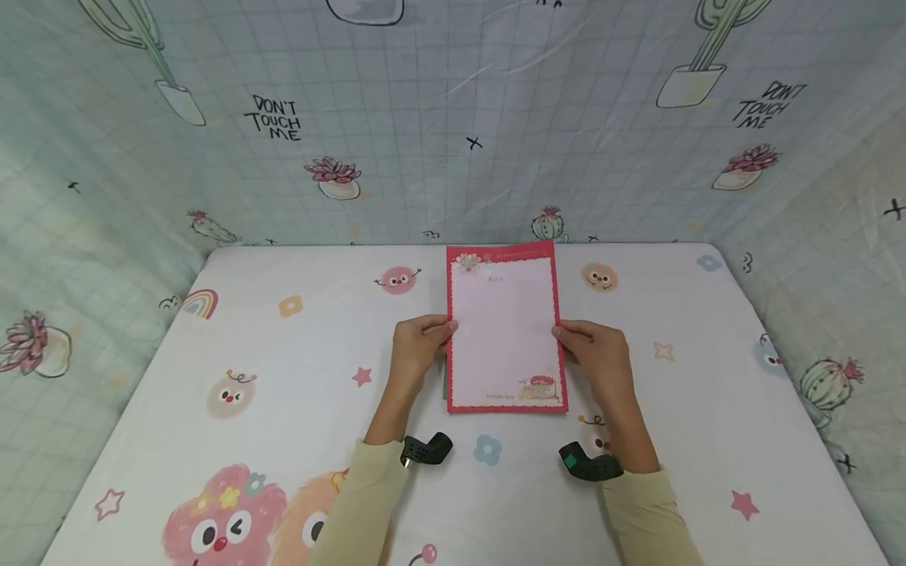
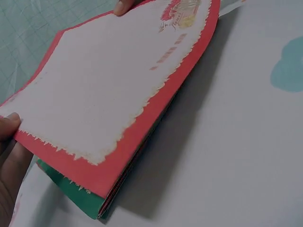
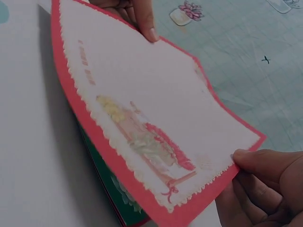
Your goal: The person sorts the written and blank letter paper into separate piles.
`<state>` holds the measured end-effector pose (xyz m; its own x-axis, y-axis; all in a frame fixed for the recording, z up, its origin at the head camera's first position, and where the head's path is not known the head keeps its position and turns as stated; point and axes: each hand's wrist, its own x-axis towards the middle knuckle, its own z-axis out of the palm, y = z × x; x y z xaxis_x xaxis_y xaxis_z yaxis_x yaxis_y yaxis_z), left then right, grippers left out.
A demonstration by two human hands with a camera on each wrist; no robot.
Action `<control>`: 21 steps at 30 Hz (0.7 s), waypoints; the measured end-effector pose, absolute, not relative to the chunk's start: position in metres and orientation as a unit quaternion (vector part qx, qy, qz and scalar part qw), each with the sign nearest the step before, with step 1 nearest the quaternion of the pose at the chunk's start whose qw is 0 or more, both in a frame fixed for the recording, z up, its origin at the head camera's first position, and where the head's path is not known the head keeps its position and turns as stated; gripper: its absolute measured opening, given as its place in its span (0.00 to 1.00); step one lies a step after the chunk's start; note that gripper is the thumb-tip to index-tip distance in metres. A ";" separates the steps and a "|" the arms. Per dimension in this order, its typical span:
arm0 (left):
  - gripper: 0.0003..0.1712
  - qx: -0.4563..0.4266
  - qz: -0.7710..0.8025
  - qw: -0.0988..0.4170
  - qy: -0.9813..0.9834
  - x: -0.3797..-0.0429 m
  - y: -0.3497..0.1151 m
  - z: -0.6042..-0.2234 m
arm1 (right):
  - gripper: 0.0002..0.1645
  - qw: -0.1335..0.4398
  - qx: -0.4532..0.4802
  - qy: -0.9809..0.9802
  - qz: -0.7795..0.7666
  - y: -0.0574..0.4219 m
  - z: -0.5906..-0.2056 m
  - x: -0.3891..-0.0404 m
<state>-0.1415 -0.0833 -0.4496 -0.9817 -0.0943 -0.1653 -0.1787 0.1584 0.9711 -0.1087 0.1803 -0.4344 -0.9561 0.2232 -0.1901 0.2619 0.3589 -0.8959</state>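
Observation:
Both hands hold a stack of decorated paper sheets [image 1: 502, 338] by its two long sides, above the table. The top sheet is pale pink, with a red border, a small drawing at the lower right and flowers at the upper left. A green sheet [image 2: 71, 189] pokes out beneath it, and several thin layers show at the edge. My left hand [image 1: 419, 346] pinches the left edge, thumb on top and fingers underneath. On the opposite edge, my right hand [image 1: 598, 350] pinches likewise. In the right wrist view the top sheet bows and its near corner lifts from the green one.
The white table cover [image 1: 283, 424] carries printed stars, flowers and smiling faces. A cloth backdrop [image 1: 425, 102] with cactus prints rises behind the table's far edge and along both sides. Black wrist devices [image 1: 427, 450] are worn on both forearms.

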 end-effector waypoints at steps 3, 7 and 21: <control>0.14 -0.094 0.652 0.041 0.752 -0.142 -0.082 -0.449 | 0.25 0.025 0.154 0.819 -0.553 0.185 -0.433 -0.107; 0.13 -0.094 0.667 0.053 0.737 -0.143 -0.080 -0.450 | 0.26 0.032 0.160 0.811 -0.562 0.192 -0.432 -0.106; 0.13 -0.065 0.688 0.071 0.719 -0.143 -0.060 -0.449 | 0.29 0.014 0.154 0.826 -0.541 0.214 -0.424 -0.104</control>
<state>-0.1433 -0.0603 -0.4485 -0.9814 0.0034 -0.1918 -0.1915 0.0434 0.9805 -0.1036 0.2144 -0.4237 -0.9520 0.2394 -0.1908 0.2706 0.3665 -0.8902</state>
